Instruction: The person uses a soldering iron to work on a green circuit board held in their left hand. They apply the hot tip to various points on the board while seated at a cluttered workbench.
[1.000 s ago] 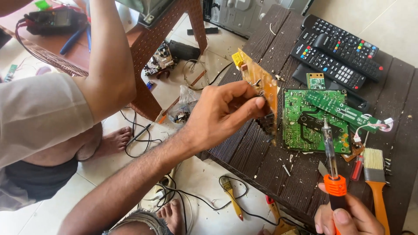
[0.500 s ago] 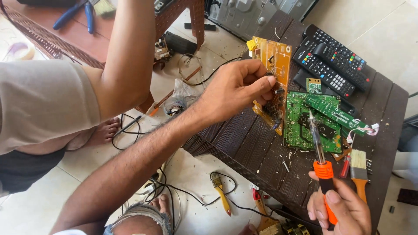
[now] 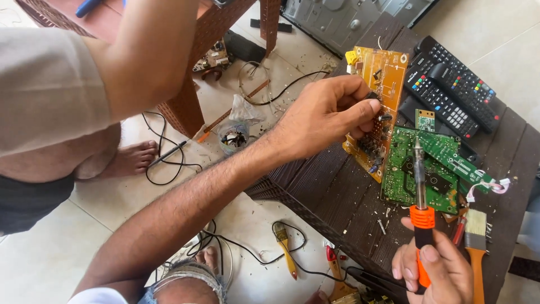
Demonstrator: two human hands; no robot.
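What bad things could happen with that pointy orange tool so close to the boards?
The soldering iron in the right hand points over the green board; its tip might burn it. The left hand, pinching the tilted orange board, sits close and could get burned. The paintbrush lies beside it too.

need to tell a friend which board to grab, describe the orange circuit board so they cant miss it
Start at the dark slatted table, where a pile of black remote controls lies at the far end. Just beside them, the left hand pinches the orange circuit board, tilted on edge. Unlike the flat green boards next to it, it is orange-yellow.
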